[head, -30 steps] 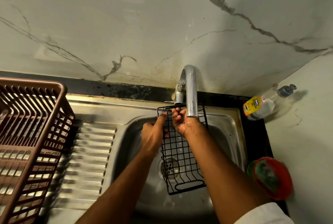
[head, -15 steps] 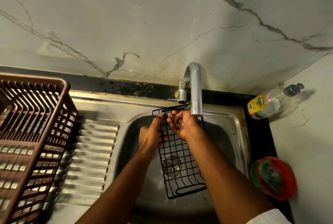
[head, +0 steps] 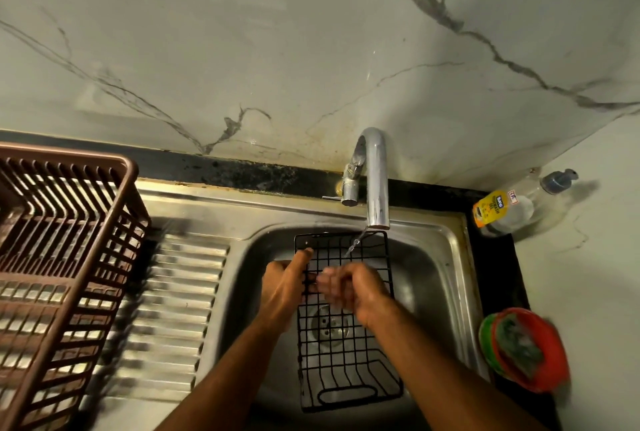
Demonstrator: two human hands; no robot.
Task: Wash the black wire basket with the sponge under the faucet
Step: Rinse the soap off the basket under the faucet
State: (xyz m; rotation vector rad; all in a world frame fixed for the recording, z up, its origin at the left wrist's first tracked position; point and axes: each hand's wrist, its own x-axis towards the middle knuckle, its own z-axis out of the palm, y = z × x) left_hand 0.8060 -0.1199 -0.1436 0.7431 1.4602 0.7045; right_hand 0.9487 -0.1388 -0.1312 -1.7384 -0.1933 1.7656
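Observation:
The black wire basket (head: 349,358) stands tilted in the steel sink (head: 446,257), its top edge just under the faucet (head: 376,181). A thin stream of water falls onto the upper wires. My left hand (head: 282,287) grips the basket's left edge, thumb pointing up along it. My right hand (head: 356,287) is pressed on the wire grid beside it, fingers curled and blurred by motion; no sponge shows in it. A green sponge (head: 519,344) lies in a red dish (head: 550,365) on the counter to the right.
A brown plastic dish rack (head: 69,257) fills the left side, over the ribbed drainboard (head: 173,309). A dish-soap pump bottle (head: 502,207) lies in the back right corner. The marble wall rises right behind the faucet.
Both hands have slid down the basket, away from the spout. The basket's top edge now shows free under the running water, and my right hand is blurred.

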